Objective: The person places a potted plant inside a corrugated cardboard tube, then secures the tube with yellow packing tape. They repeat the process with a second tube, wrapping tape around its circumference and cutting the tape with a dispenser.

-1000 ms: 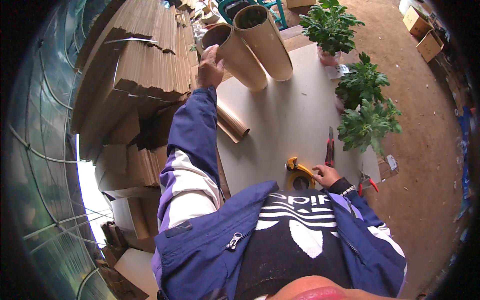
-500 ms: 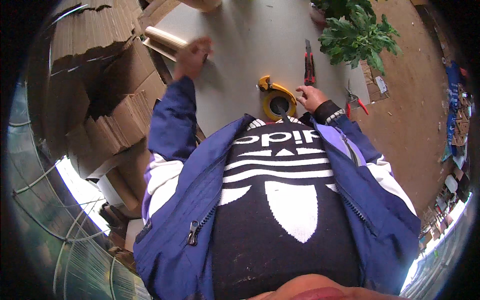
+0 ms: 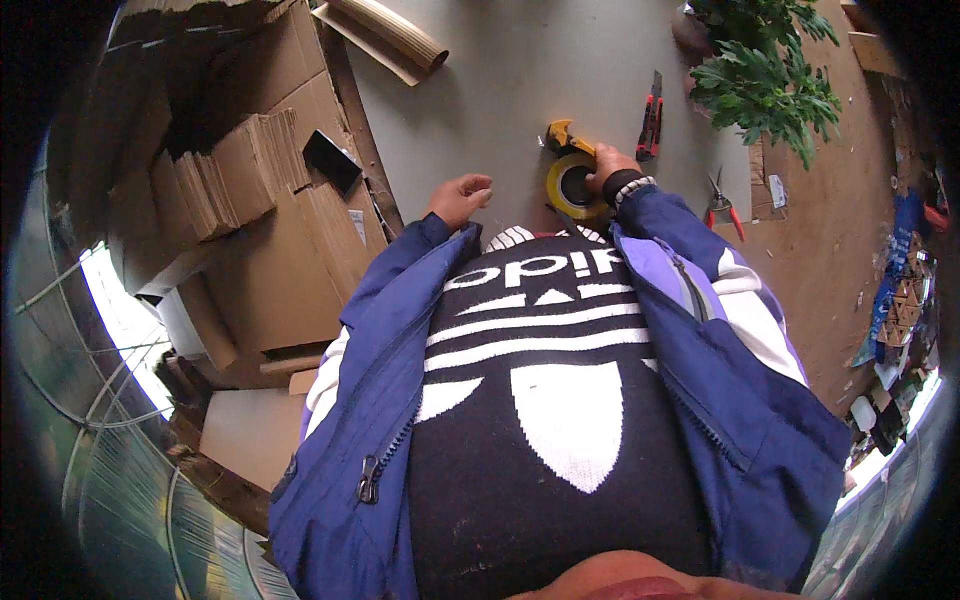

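Observation:
My right hand (image 3: 611, 168) is closed on the side of a yellow tape dispenser (image 3: 571, 138), which holds a roll of yellow tape (image 3: 558, 190) and stands at the table's near edge. My left hand (image 3: 460, 199) is held near the same edge, left of the dispenser, fingers stretched out with nothing in them. Just beyond my right hand lies a red and black utility knife (image 3: 651, 125). Red-handled pruning shears (image 3: 722, 208) rest farther right, by the table's right edge.
A roll of corrugated cardboard (image 3: 390, 42) lies at the table's far left. Leafy green plants (image 3: 770, 95) stand at the far right. Left of the table are cardboard boxes (image 3: 300, 240), with a flat black rectangular thing (image 3: 332, 162) on them.
My left hand has come back from beside the cardboard roll toward my body. My right hand has moved onto the tape dispenser and closed on it. The view has shifted, showing more boxes.

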`<state>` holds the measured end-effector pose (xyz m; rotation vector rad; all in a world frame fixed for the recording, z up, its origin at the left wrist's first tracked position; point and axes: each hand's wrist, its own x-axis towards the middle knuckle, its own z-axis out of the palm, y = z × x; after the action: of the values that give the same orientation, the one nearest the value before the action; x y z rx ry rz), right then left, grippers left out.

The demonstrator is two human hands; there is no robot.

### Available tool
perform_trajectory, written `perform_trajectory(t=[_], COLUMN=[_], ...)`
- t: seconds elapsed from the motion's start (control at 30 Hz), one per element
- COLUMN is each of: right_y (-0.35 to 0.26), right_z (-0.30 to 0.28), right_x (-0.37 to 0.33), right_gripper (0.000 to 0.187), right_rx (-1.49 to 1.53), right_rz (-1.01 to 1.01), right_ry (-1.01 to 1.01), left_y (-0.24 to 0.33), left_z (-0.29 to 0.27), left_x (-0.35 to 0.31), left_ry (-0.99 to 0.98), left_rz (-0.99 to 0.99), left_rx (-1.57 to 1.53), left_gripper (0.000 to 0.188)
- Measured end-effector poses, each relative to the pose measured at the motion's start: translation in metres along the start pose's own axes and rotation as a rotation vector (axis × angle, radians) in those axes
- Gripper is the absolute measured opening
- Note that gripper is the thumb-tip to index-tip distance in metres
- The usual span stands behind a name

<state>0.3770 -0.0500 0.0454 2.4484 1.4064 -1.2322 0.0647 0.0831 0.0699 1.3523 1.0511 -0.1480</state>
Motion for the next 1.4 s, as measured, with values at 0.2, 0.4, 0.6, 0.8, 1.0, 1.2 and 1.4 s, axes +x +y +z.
perform_trajectory(t=[0.2, 0.4, 0.6, 0.8, 1.0, 1.2, 1.4], right_y=[0.011, -0.004, -0.024, -0.031, -0.032, -0.030, -0.003], right_z=[0.002, -0.001, -0.032, -0.045, -0.036, -0.044, -0.065], right_x=[-0.012, -0.033, -0.077, -0.110, -0.126, -0.135, -0.145], right_gripper=[0.051, 0.059, 0.065, 0.068, 0.032, 0.027, 0.030], right_rx=[0.475, 0.842, 0.848, 1.160, 1.498, 1.451, 1.386], right_rz=[-0.034, -0.191, -0.258, -0.198, -0.297, -0.390, -0.500], right_ry=[-0.201, -0.190, -0.178, -0.278, -0.538, -0.684, -0.666], left_y=[0.029, 0.104, 0.166, 0.189, 0.178, 0.166, 0.173], left_z=[0.018, 0.013, -0.007, 0.007, 0.012, 0.027, 0.064], left_x=[0.016, 0.041, 0.035, 0.029, 0.034, 0.018, 0.010], left_ry=[0.063, -0.039, -0.406, -0.446, -0.588, -0.729, -0.648], left_rz=[0.213, 0.491, 0.316, 0.264, -0.021, -0.156, -0.151], left_rx=[0.025, 0.186, -0.041, -0.049, -0.330, -0.624, -0.732], left_gripper=[0.054, 0.083, 0.048, 0.031, 0.023, 0.020, 0.019])
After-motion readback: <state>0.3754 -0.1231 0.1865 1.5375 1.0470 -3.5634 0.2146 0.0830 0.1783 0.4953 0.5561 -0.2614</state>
